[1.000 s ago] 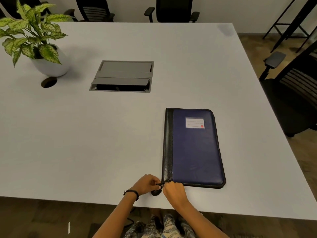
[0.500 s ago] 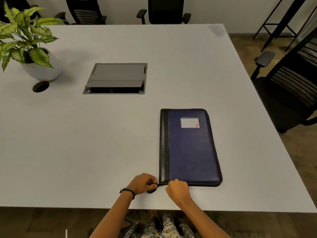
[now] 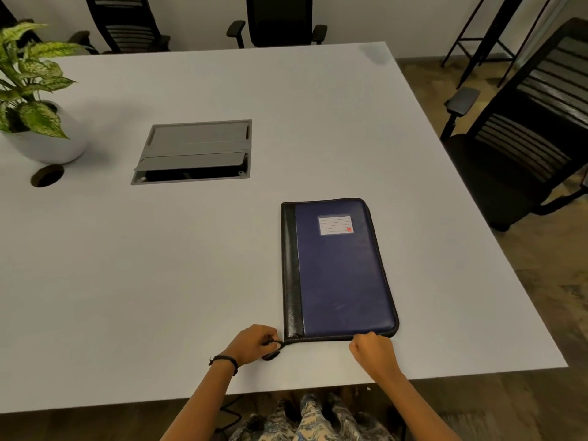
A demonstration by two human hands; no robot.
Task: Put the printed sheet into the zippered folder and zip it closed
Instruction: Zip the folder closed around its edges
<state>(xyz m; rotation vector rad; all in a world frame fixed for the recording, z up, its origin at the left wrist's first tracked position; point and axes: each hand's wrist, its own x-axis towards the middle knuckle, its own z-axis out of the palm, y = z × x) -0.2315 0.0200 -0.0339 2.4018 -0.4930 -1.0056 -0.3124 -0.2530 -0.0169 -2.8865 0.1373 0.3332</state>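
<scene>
We see left hand [image 3: 254, 343] pinching strap [image 3: 272, 355] at folder [image 3: 343, 281] corner; right hand [image 3: 370, 353] curled at near edge, its grip hidden, we cannot tell.

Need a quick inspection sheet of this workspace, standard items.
Surface: white table, one grey hatch part open, one round grommet hole.
Job's things: blue zippered folder lies flat, cover down; printed sheet not seen.
Clutter: potted plant, far left.
Grippers: left hand grips the strap at the folder's near-left corner; right hand pinches the zipper on its near edge.
Cables: one dark cable on the floor under the table.
Surroundings: black chairs, wood floor.
</scene>
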